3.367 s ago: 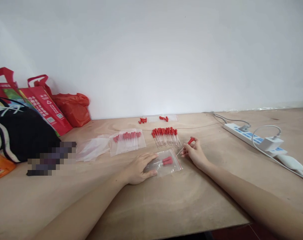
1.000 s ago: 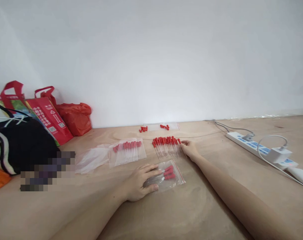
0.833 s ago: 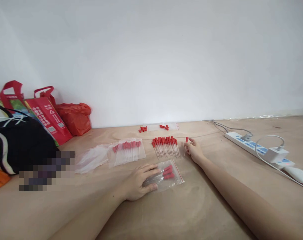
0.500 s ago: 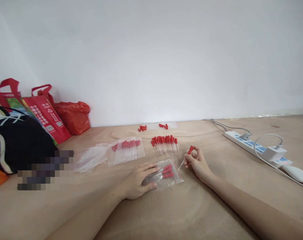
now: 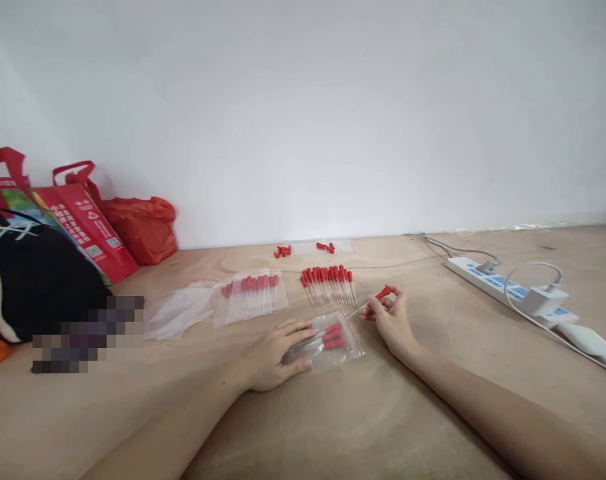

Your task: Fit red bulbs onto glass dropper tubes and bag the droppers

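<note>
A clear zip bag (image 5: 350,339) with several red-topped droppers inside lies on the wooden table (image 5: 333,420). My left hand (image 5: 279,353) rests on the bag's left part, thumb and fingers apart. Just right of the bag, my right hand (image 5: 390,319) pinches a dropper (image 5: 383,293) by its red bulb end; its thin clear tip points left toward the bag's red-striped edge. Behind the bag, a row of red-topped droppers (image 5: 327,275) lies side by side. To the left is another bag (image 5: 223,315) with several droppers in or under it.
Flat clear bags (image 5: 177,312) lie at the left. Loose red bulbs (image 5: 283,251) and a bag (image 5: 343,247) lie near the wall. Red shopping bags (image 5: 85,223) and a black bag (image 5: 47,280) stand far left; a white power strip (image 5: 483,280) with cables is at the right.
The dropper in my right hand has turned flatter, its tip now higher and further left, near the bag's upper right corner. My left hand remains on the bag. The view has shifted slightly.
</note>
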A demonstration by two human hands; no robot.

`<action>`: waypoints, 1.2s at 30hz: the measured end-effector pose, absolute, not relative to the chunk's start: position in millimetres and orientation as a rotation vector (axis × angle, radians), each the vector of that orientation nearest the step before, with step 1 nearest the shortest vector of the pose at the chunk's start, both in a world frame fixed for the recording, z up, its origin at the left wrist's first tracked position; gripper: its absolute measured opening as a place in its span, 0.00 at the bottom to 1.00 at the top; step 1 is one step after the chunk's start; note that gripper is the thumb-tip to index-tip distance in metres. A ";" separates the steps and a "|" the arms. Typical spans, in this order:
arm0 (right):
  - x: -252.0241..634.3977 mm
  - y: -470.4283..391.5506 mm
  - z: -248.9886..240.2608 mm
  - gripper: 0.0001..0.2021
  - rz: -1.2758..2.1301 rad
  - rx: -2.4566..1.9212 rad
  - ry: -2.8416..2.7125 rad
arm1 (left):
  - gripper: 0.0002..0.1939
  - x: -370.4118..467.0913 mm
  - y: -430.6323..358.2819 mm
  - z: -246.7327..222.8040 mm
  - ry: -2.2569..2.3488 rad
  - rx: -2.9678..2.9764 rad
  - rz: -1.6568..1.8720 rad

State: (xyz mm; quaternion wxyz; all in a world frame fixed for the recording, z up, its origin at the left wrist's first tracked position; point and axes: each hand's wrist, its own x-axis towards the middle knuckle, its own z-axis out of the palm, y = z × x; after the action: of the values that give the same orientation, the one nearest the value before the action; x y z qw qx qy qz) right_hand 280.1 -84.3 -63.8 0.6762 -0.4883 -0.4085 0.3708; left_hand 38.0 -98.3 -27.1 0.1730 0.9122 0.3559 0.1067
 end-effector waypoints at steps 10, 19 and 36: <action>266.4 -91.7 -58.7 0.21 1.217 -1.015 -1.102 | 0.29 37.9 -100.7 -26.4 1.001 2.553 0.353; 262.8 -88.6 -58.2 0.19 1.404 -1.018 -1.301 | 0.28 38.1 -100.5 -26.2 0.988 2.574 0.341; 293.5 -35.5 -80.5 0.12 0.594 -1.396 -1.226 | 0.21 36.8 -97.6 -28.9 0.916 2.632 0.249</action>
State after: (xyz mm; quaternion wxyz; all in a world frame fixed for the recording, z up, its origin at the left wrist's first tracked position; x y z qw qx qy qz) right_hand 293.5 -35.5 -80.5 0.5609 -0.5925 -0.5204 0.2520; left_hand 36.8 -97.6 -28.9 0.1710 0.9268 0.3226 0.0878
